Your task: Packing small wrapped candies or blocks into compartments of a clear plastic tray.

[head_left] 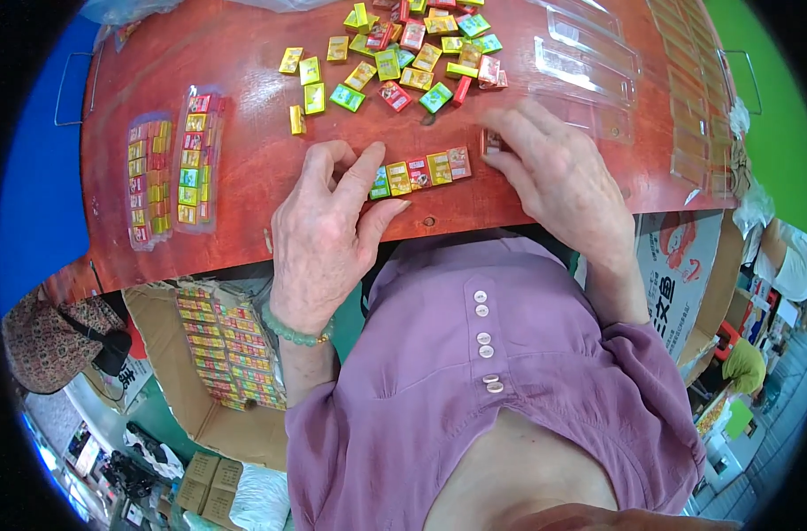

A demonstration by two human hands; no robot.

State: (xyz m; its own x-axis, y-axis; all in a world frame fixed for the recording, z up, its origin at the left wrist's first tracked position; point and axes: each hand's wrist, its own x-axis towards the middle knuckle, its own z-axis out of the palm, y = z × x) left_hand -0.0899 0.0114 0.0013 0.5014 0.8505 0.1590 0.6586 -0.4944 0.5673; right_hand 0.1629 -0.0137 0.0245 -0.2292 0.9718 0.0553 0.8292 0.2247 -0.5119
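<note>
A short row of small printed boxes [418, 173], green, yellow and red, lies side by side on the red-brown table in front of me. My left hand [326, 217] is at the row's left end, its forefinger behind and its thumb in front, with the green end box between them. Just past the right end, my right hand [558, 164] pinches a small red box [490, 142] between thumb and fingers. A narrow gap separates that box from the row. The fingers partly cover it.
Beyond my hands lies a loose pile of small boxes [417, 78]. Two filled clear trays [211, 215] lie at the left. Empty clear plastic trays [589, 81] lie at the far right. Below the table's left front edge, a cardboard carton [231, 434] holds filled packs.
</note>
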